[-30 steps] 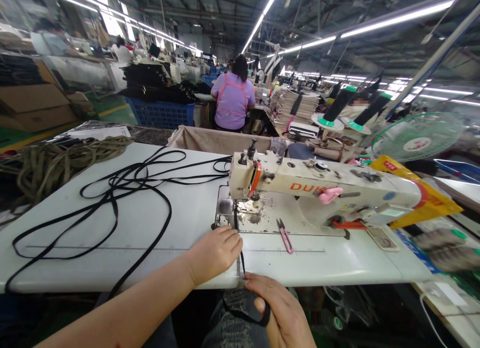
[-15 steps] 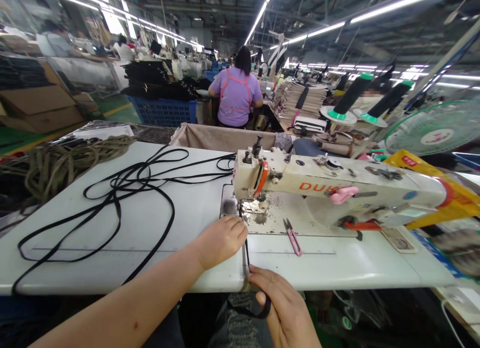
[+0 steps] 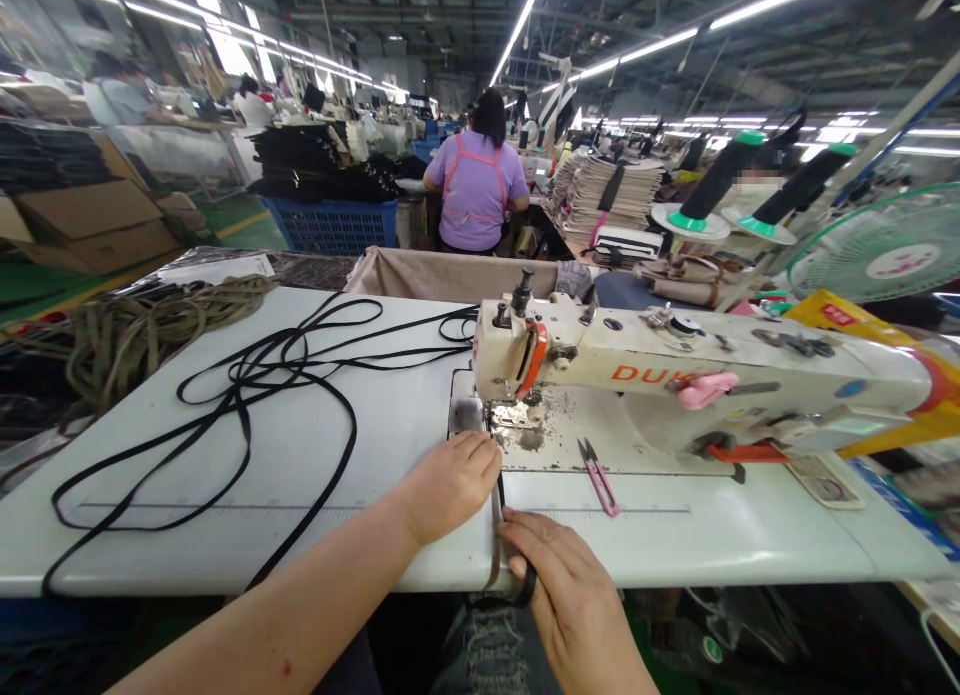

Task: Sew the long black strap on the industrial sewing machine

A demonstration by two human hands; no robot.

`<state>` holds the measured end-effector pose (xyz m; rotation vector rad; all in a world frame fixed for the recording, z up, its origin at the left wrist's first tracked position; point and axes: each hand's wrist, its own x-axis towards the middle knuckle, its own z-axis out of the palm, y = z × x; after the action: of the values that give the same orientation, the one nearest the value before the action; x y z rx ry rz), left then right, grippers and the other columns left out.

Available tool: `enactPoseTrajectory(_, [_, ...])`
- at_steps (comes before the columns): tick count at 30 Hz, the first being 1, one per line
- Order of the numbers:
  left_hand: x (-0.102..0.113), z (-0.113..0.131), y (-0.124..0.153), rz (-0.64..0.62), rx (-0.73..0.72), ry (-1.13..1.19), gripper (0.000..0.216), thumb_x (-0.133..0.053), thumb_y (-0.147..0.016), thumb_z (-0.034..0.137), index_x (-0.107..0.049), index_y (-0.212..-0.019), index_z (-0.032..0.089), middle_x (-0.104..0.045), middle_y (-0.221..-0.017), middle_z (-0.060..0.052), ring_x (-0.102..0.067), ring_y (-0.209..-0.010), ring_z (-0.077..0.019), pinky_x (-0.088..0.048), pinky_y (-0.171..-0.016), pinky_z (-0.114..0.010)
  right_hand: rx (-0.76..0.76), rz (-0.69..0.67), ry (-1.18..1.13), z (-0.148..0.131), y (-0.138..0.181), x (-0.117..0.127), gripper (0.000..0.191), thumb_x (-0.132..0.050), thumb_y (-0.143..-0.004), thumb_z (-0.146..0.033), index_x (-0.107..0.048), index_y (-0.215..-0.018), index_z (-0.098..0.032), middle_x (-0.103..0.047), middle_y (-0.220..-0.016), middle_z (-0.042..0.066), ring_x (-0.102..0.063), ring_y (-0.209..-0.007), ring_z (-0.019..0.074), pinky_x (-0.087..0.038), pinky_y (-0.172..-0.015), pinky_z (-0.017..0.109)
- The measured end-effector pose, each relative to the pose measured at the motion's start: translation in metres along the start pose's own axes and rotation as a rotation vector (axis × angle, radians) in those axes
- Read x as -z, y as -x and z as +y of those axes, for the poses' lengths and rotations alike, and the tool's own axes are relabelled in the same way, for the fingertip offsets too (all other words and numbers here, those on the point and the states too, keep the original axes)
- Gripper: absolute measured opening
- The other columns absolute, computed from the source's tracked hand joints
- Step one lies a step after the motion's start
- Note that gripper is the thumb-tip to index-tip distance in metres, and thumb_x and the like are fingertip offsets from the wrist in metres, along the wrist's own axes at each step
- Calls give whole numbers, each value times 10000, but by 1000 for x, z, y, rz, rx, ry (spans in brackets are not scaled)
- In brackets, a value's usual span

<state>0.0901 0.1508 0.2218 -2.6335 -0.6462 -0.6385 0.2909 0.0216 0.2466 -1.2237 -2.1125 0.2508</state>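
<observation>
A narrow black strap (image 3: 502,492) runs from under the head of the sewing machine (image 3: 577,350) toward the table's front edge. My left hand (image 3: 454,483) lies over it just in front of the presser foot, fingers curled together on the strap. My right hand (image 3: 562,575), closer to the front edge, pinches the same strap between thumb and fingers, and a loop of it bends around below. Beneath the strap at the edge shows a brownish band. Pink-handled thread snips (image 3: 600,480) lie right of my hands. Long loose coils of black strap (image 3: 281,370) spread over the left of the table.
A heap of olive straps (image 3: 161,320) sits at the table's left end. Behind the machine stand a beige fabric-lined bin (image 3: 450,273), thread cones (image 3: 716,180) and a green fan (image 3: 885,245). A co-worker in purple (image 3: 480,185) sits beyond, beside a blue crate (image 3: 330,225).
My right hand has moved slightly forward along the strap, closer to my left hand. My left hand keeps its place by the presser foot. The whole view has shifted a little.
</observation>
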Motion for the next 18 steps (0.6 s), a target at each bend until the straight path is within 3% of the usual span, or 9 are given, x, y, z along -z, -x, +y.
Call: enactPoseTrajectory(18, [3,4,0,6,35,-23,248,-494,-1047,121,-703,-1164,60,-748,-1156,-172,-689,-1130,-272,-557,-1036,-402,64,-3,83,6,-20,-7,425,-484,-1057,-113,-622,-1443,-223,-733,-1349,102,-703,-1233,267,-645,-1004,469])
